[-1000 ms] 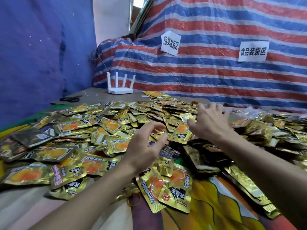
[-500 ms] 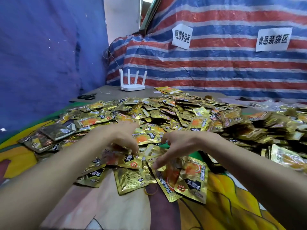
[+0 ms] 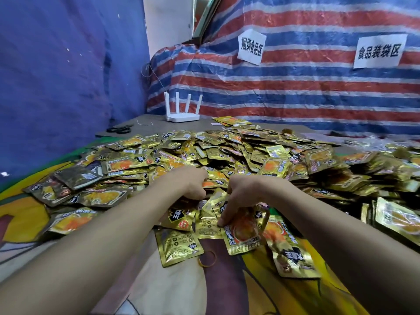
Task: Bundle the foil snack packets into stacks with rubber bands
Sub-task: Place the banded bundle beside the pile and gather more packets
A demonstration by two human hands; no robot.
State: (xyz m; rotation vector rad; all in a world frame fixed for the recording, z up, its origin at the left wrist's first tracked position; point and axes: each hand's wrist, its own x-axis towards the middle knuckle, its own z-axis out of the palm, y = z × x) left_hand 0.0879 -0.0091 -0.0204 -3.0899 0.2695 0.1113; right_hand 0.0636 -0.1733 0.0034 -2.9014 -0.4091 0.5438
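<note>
A wide heap of gold foil snack packets (image 3: 227,155) covers the table. At its near edge my left hand (image 3: 193,185) curls its fingers down onto a few packets (image 3: 181,218); the fingertips are hidden. Close beside it, my right hand (image 3: 243,196) reaches down and pinches a packet with an orange picture (image 3: 244,235) that is tilted up off the cloth. Loose packets (image 3: 179,246) lie just in front of the hands. A yellow rubber band (image 3: 206,259) lies flat on the cloth between them, touched by neither hand.
A white router (image 3: 181,114) and black scissors (image 3: 119,129) sit at the far left of the table. A striped tarp (image 3: 295,87) with two paper signs hangs behind, a blue tarp (image 3: 56,76) at the left. Printed cloth (image 3: 181,292) covers the near table.
Both hands have drawn back from the middle of the heap to its near edge and come together. The right hand now has hold of a packet.
</note>
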